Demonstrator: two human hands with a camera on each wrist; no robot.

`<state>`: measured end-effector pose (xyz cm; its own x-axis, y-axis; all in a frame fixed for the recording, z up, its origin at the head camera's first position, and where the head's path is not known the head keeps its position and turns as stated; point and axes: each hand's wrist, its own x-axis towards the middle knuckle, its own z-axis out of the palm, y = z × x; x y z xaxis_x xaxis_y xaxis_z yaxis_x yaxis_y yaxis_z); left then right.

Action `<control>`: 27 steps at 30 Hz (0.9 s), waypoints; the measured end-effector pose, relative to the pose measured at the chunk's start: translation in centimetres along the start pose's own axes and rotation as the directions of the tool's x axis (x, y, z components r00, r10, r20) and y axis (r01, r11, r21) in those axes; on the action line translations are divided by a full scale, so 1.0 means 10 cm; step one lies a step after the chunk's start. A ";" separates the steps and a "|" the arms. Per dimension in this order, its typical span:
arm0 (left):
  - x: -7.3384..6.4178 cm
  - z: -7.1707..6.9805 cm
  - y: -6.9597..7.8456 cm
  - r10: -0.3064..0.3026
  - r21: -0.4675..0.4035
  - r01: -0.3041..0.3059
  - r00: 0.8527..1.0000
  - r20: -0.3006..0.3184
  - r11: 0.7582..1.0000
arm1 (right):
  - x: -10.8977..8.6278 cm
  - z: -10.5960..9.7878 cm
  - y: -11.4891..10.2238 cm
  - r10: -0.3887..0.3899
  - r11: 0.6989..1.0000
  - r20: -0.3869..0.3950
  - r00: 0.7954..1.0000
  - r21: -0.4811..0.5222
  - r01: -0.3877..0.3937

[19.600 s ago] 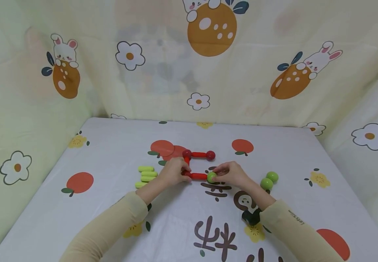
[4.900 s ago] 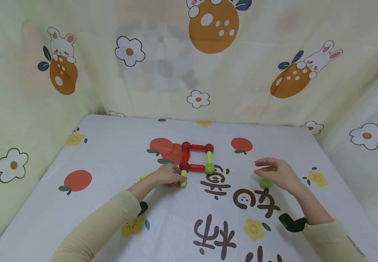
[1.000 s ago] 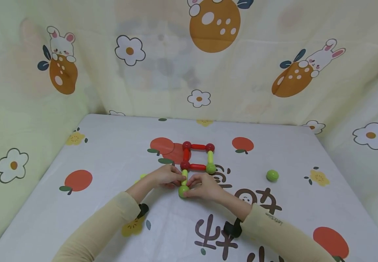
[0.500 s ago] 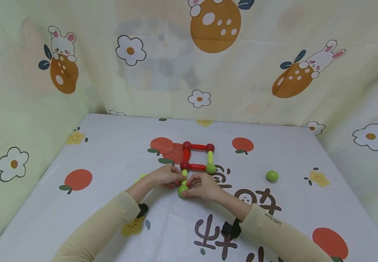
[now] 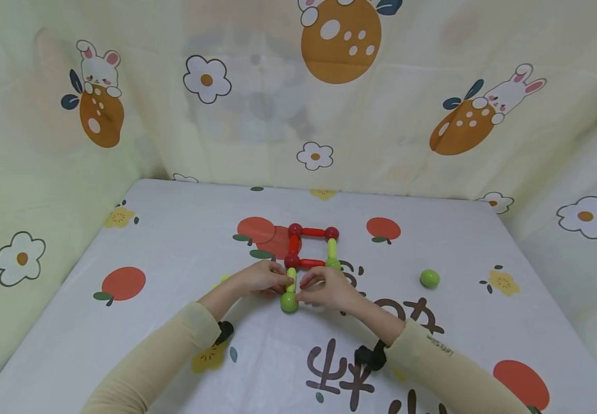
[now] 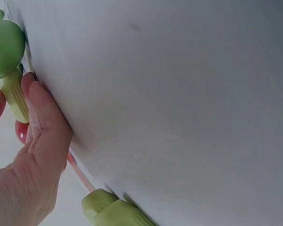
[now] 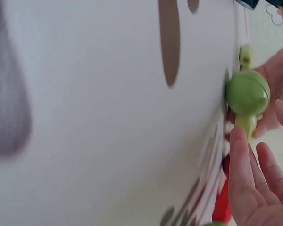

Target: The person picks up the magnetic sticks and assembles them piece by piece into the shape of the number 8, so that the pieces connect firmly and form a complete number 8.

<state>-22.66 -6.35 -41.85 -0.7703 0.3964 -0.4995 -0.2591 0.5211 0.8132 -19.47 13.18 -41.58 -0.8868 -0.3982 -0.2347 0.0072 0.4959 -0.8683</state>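
A small square of toy rods and balls lies on the table: red rods (image 5: 312,233), red balls (image 5: 295,230), one yellow-green rod (image 5: 332,248) and a green ball (image 5: 333,263) at the near right corner. From its near left red ball another yellow-green rod (image 5: 292,272) runs toward me, ending in a green ball (image 5: 289,303). My left hand (image 5: 261,278) pinches this rod between thumb and fingers. Just right of the end ball is my right hand (image 5: 331,289); its fingers (image 7: 241,162) are extended and hold nothing in the right wrist view.
One loose green ball (image 5: 430,279) lies to the right. Yellow-green rods (image 6: 118,214) lie left of the square, mostly hidden behind my left hand in the head view. A printed cloth (image 5: 174,230) covers the table; a curtain (image 5: 257,132) hangs behind.
The square gained its right side since the earliest frame. The right hand fetched a green ball to the near rod's end, and just now let go, shifting slightly right. The left hand keeps its pinch.
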 end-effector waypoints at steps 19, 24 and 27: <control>0.02 0.04 0.01 -0.011 0.008 0.012 1.000 -0.012 1.000 | -0.02 -0.58 0.15 -0.101 0.957 -0.252 0.962 -0.289 0.025; 0.02 0.04 0.00 -0.015 0.015 0.015 0.999 -0.031 1.000 | 0.06 -0.65 0.23 -0.087 0.951 -0.230 0.969 -0.310 0.011; 0.02 0.03 0.00 -0.014 0.018 0.015 0.999 -0.041 1.000 | 0.10 -0.67 0.26 -0.068 0.950 -0.201 0.977 -0.311 0.002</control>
<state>-22.61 -6.03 -42.08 -0.7895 0.3578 -0.4986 -0.2605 0.5403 0.8001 -23.46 19.21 -41.12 -0.9599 -0.2679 -0.0822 -0.1392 0.7105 -0.6898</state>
